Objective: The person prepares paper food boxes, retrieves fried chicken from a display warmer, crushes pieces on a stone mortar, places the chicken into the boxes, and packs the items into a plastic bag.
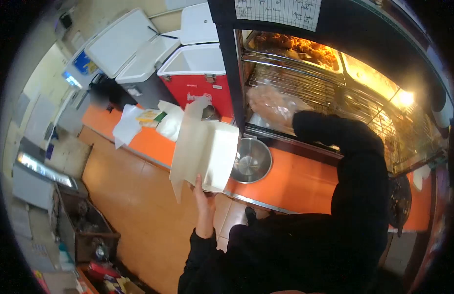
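Observation:
My left hand grips the lower edge of an open white cardboard box, thumb on its inner side. The box is tilted, its lid standing up on the left. Past the black right sleeve, my right hand shows blurred under loose clear plastic, at the opening of a lit glass food warmer. Its fingers are too unclear to make out. Wire racks lie just beyond it, with a tray of browned food higher up.
A steel bowl sits on the orange counter, right of the box. Behind stand a red cooler and a grey cooler, lids raised. White papers or bags lie left. Another person's dark sleeve shows at the counter's far end.

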`<state>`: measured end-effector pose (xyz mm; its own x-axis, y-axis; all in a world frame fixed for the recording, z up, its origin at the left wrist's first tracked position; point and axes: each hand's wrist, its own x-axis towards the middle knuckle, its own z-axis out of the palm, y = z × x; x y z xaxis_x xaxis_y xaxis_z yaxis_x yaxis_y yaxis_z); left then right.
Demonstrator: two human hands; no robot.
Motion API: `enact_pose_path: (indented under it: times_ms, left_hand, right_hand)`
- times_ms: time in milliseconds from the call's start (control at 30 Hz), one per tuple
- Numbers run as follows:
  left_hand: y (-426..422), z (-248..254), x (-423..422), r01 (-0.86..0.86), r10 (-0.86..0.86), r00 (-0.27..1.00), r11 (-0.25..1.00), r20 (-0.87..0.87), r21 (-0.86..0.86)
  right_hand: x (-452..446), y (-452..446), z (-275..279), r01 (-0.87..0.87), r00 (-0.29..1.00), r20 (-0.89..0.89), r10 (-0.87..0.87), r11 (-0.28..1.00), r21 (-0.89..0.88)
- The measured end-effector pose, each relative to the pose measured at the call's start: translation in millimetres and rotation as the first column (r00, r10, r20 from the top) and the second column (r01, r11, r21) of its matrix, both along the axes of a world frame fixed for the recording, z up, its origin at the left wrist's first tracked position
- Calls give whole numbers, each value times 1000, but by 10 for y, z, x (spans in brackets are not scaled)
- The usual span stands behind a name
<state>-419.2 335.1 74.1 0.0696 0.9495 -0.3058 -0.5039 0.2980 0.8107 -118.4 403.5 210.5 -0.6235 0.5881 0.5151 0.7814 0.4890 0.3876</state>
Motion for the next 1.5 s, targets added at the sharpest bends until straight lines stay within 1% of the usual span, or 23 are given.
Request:
enact_pose_path:
  times_ms: [67, 133, 200, 267, 333, 367, 400, 500, 533, 567, 633, 667, 700, 733, 800, 833, 933, 967, 1000, 1067, 1167, 1333, 1500]
  left_hand:
    - [124, -85, 95, -11, 11, 1000, 1000, 10, 20]
    - [126, -44, 241, 76, -74, 993, 997, 93, -20]
    - [64, 127, 459, 50, -49, 995, 999, 90, -9]
    - [75, 45, 550, 124, -123, 986, 992, 109, -2]
    - [52, 29, 634, 184, -182, 978, 983, 96, -7]
    - [9, 133, 689, 229, -221, 967, 972, 128, -52]
    - [-31, 200, 745, 273, -255, 953, 957, 166, -96]
    - [-107, 185, 803, 333, -306, 922, 940, 237, -80]
    - [-126, 165, 807, 366, -350, 902, 931, 253, -16]
    - [-173, 152, 804, 344, -323, 920, 937, 223, -62]
    - [-217, -187, 764, 383, -377, 916, 924, 134, -13]
    - [-271, -290, 690, 418, -419, 907, 908, 39, 30]
    - [-380, -384, 563, 546, -542, 836, 837, 90, -32]
    - [-382, -256, 559, 551, -546, 833, 834, 90, -36]
    - [-354, 123, 601, 631, -619, 773, 726, 140, -274]
    - [-320, -89, 668, 646, -636, 761, 723, 129, -243]
    - [-160, 87, 832, 691, -689, 719, 692, 97, -206]
    - [-106, 147, 888, 692, -689, 718, 691, 96, -209]
    - [-52, 208, 940, 689, -687, 722, 702, 85, -182]
    - [44, 359, 1004, 685, -684, 726, 710, 73, -163]
    - [160, 732, 1011, 752, -743, 659, 653, 120, -92]
    - [312, 750, 1174, 742, -736, 670, 663, 98, -98]
    - [251, 775, 1193, 688, -692, 722, 717, 9, -108]
  right_hand:
    - [4, -347, 238, 128, 989, 91, -116, 982, -140]
    - [-28, -623, 449, 358, 926, 61, -372, 820, -447]
    - [99, -674, 322, 396, 911, 62, -408, 821, -411]
    - [114, -686, 295, 398, 889, -79, -452, 846, -354]
    - [56, -670, 493, 288, 881, -347, -322, 946, -148]
    - [19, -632, 708, 420, 898, -142, -417, 907, -9]
    - [-19, -595, 920, 503, 855, 46, -516, 848, 168]
    - [507, -133, 823, 927, 347, 175, -921, 365, 82]
    - [500, -149, 923, 930, 337, 178, -925, 356, 88]
    - [462, -190, 1050, 858, 447, 89, -890, 454, 240]
    - [471, -202, 1128, 760, 554, 19, -832, 515, 396]
    - [542, -174, 1091, 839, 513, -82, -855, 478, 259]
    - [667, -123, 1023, 892, 453, -174, -875, 440, 109]
    - [855, -42, 931, 915, 377, -254, -890, 401, -46]
    - [1447, 217, 647, 875, 191, -372, -908, 330, -355]
    - [1569, 263, 618, 870, 186, -329, -926, 311, -383]
    - [1566, 263, 692, 910, 252, -66, -965, 260, -323]
    - [995, 88, 1028, 923, 194, 22, -981, 175, -343]
    - [1066, 92, 989, 922, 193, 24, -981, 174, -345]
    - [1576, 190, 717, 868, 383, -264, -885, 443, -225]
    - [1268, 61, 843, 896, 424, -189, -886, 441, -54]
    - [462, -272, 1011, 789, 605, -35, -796, 592, 165]
    - [-153, -513, 814, 620, 777, 66, -626, 779, 93]
